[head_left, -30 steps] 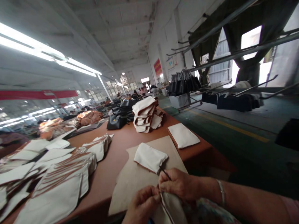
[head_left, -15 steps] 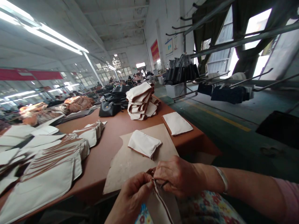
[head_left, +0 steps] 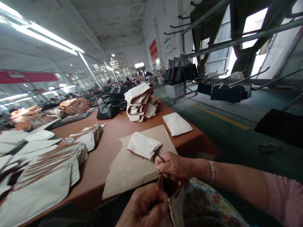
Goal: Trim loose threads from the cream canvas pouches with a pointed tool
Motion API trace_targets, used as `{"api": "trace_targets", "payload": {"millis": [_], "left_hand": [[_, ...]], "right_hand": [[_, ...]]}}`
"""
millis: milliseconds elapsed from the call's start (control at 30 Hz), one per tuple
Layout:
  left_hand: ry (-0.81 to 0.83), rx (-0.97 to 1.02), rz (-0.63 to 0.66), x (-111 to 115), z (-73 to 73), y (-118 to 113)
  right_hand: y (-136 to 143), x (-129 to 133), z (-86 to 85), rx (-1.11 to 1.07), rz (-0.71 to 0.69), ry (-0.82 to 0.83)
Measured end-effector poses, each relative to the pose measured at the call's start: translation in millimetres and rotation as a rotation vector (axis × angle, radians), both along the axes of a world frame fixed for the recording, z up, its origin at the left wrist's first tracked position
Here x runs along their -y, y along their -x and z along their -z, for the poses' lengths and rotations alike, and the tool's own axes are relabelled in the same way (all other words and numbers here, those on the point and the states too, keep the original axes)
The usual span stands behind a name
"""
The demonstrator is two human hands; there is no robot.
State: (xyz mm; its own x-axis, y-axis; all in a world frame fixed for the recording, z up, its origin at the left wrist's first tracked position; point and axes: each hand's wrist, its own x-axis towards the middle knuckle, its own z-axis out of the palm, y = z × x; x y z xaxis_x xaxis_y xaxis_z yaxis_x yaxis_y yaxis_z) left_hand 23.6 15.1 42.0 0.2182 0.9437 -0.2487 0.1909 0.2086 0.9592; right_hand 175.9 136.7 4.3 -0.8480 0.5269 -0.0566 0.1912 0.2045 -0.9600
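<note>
My left hand (head_left: 148, 205) is closed on the edge of an off-white pouch piece (head_left: 176, 206) with brown lining, held low over my lap. Its mouth gapes and shows a dark inside. Just above, my right hand (head_left: 174, 165) is curled around a thin dark stick-like tool (head_left: 160, 156), whose tip points up and left; its exact kind is unclear. The right fingers are at the pouch's brown rim, and I cannot tell whether they also grip it. In front lies another off-white pouch (head_left: 143, 145) on a sheet of tan paper (head_left: 125, 176).
A brown-covered table (head_left: 113, 135) bears a stack of off-white pieces (head_left: 137, 102), one flat piece (head_left: 177, 124) near the right edge, and rows of pieces (head_left: 52, 176) at left. Black bags (head_left: 107, 110) lie behind. A metal rack (head_left: 213, 47) with hanging bags stands at right.
My hands were close together at a seam and have come apart. The right hand has moved up with the dark tool showing; the left has dropped, and the pouch's mouth now gapes.
</note>
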Motion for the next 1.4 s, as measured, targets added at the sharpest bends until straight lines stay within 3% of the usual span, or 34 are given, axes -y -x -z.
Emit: {"api": "trace_targets", "payload": {"millis": [67,133,267,400,500,567,867,1033,1100,1133,1200,1300,1400], "left_hand": [[0.074,0.104,-0.090,2.0,5.7,-0.2],[0.137,0.203,-0.214,2.2,13.6,2.9],[0.157,0.248,-0.275,-0.5,21.6,9.4],[0.126,0.172,-0.275,-2.5,18.7,9.2],[0.102,0.125,-0.259,-2.8,19.4,8.8],[0.092,0.111,-0.238,-2.3,20.9,8.8],[0.152,0.295,-0.301,0.3,25.1,5.5],[0.067,0.269,-0.265,-1.8,27.4,1.7],[0.067,0.251,-0.268,-1.3,25.3,-0.4],[0.086,0.253,-0.278,-0.8,24.3,-1.3],[0.140,0.285,-0.297,0.3,23.6,-2.5],[0.195,0.364,-0.286,0.3,25.6,-4.0],[0.217,0.423,-0.291,-0.7,27.6,-6.5]], "right_hand": [[-6.8,-4.5,-3.9,-0.013,-0.010,0.183],[-15.5,-5.6,-9.2,-0.112,0.025,0.126],[-27.1,1.6,-13.9,-0.292,0.032,-0.246],[-24.6,12.2,-5.3,-0.388,-0.024,-0.680],[-19.9,16.2,-1.6,-0.366,-0.077,-0.998],[-18.5,16.4,-2.8,-0.327,-0.113,-1.112],[-24.8,10.8,-6.5,-0.332,-0.183,-1.120],[-21.9,15.8,-10.9,-0.213,-0.232,-1.262],[-19.0,17.0,-12.7,-0.168,-0.193,-1.165],[-17.7,16.7,-13.5,-0.143,-0.155,-1.022],[-15.9,14.6,-14.6,-0.068,-0.113,-0.557],[-15.4,9.5,-14.8,0.036,-0.170,0.145],[-14.5,6.7,-11.2,0.029,-0.189,0.437]]}}
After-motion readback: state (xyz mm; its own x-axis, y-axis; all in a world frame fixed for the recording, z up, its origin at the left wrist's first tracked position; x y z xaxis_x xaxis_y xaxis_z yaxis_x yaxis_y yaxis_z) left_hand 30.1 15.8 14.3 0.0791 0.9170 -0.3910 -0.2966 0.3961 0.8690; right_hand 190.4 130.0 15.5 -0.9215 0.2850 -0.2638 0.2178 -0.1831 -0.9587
